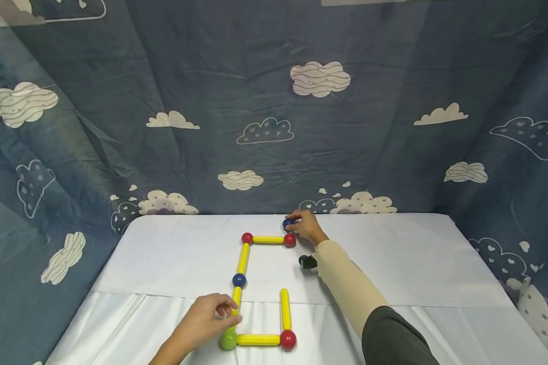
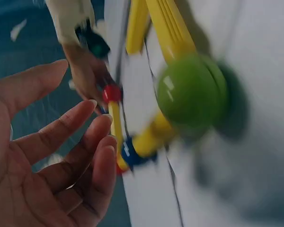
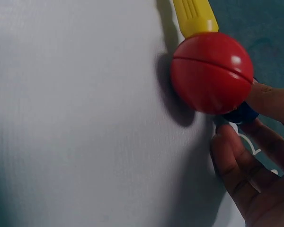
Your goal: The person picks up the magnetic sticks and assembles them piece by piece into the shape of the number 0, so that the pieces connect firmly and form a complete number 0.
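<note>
My right hand [image 1: 307,226] pinches a blue ball [image 1: 287,223] near the table's back edge, just behind a red ball [image 1: 289,240]. In the right wrist view that red ball [image 3: 212,73] partly hides the blue ball [image 3: 241,113] between thumb and fingers. Loosely bent and holding nothing, my left hand [image 1: 206,320] hovers beside a green ball [image 1: 228,339]; its empty fingers also show in the left wrist view. Yellow rods [image 1: 258,340] link the balls into an open outline, with another blue ball [image 1: 239,280] midway along its left side.
A red ball [image 1: 247,238] marks the outline's back left corner and another red ball [image 1: 288,340] its front right one, where a yellow rod [image 1: 285,309] points away from me. White cloth covers the table [image 1: 392,263]. A dark cloud-patterned curtain [image 1: 370,152] hangs behind.
</note>
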A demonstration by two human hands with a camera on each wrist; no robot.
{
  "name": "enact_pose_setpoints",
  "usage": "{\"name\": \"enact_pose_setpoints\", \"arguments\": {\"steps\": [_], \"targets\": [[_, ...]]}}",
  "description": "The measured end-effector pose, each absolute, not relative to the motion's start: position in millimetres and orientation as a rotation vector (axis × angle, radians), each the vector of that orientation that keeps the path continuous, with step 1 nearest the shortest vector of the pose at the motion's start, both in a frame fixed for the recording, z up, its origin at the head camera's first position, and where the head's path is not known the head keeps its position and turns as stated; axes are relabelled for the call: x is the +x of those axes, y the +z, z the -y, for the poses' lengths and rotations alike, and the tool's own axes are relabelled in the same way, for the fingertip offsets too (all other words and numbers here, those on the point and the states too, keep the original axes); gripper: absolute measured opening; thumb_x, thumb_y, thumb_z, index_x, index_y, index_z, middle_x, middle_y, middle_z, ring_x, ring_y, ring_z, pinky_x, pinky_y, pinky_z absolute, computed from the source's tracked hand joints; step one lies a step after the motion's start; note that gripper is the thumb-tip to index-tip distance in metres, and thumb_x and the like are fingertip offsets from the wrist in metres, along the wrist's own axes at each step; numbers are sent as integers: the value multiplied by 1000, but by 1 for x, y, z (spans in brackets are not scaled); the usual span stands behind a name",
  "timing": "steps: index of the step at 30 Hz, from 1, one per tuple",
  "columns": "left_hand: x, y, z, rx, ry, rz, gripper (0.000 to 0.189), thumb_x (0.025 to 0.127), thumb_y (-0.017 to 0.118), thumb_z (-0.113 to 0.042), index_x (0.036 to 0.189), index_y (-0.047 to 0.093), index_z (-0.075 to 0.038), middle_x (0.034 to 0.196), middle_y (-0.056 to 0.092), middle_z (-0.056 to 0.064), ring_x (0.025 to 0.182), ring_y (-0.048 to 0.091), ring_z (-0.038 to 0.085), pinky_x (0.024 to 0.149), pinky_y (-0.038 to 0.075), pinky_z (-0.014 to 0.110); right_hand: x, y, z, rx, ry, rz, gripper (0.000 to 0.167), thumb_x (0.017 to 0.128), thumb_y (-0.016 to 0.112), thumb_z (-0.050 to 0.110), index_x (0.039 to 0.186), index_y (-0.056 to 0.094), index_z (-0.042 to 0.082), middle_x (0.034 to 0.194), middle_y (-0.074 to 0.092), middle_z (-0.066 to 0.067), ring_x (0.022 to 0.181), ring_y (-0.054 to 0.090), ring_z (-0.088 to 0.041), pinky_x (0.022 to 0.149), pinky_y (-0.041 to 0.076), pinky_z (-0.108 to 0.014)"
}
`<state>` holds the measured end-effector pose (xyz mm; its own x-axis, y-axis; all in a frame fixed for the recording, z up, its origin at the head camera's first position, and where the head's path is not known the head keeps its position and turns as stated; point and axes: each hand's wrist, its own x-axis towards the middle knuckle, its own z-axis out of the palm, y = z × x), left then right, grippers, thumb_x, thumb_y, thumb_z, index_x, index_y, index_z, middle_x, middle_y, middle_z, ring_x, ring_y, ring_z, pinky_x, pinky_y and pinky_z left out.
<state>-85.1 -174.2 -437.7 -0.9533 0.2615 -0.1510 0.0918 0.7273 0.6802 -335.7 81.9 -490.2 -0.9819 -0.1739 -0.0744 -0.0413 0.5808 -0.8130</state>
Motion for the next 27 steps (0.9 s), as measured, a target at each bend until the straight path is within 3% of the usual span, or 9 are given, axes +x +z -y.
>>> {"name": "enact_pose_setpoints", "arguments": {"steps": [5, 11, 18, 27], "targets": [[-87, -431, 136, 497, 902, -2574, 27, 82, 74, -37, 100, 68, -19, 84, 58, -10, 77, 50, 8, 67, 42, 26, -336, -489, -81, -164, -1368, -2675, 32, 82, 75, 4, 114, 69, 2, 113, 64, -15, 95, 58, -25, 67, 53, -27], [-90, -443, 103, 689, 755, -2544, 24, 83, 73, -37, 103, 68, -26, 81, 55, -14, 74, 46, 0, 66, 41, 20, -336, -489, -78, -134, -1370, -2680, 34, 82, 75, 4, 115, 69, 2, 113, 65, -15, 102, 58, -26, 81, 51, -32], [-95, -459, 93, 700, 816, -2507, 20, 83, 74, -30, 102, 71, -24, 77, 53, -15, 71, 46, -1, 65, 39, 18, -333, -489, -78, -104, -1360, -2683, 33, 83, 74, 4, 116, 68, 2, 115, 63, -15, 107, 57, -28, 92, 48, -37], [-99, -468, 86, 657, 908, -2421, 15, 84, 73, -22, 98, 71, -21, 74, 53, -18, 70, 47, -1, 65, 40, 17, -333, -490, -80, -105, -1381, -2698, 33, 83, 74, 4, 114, 67, -1, 113, 64, -16, 103, 59, -28, 90, 49, -37]]}}
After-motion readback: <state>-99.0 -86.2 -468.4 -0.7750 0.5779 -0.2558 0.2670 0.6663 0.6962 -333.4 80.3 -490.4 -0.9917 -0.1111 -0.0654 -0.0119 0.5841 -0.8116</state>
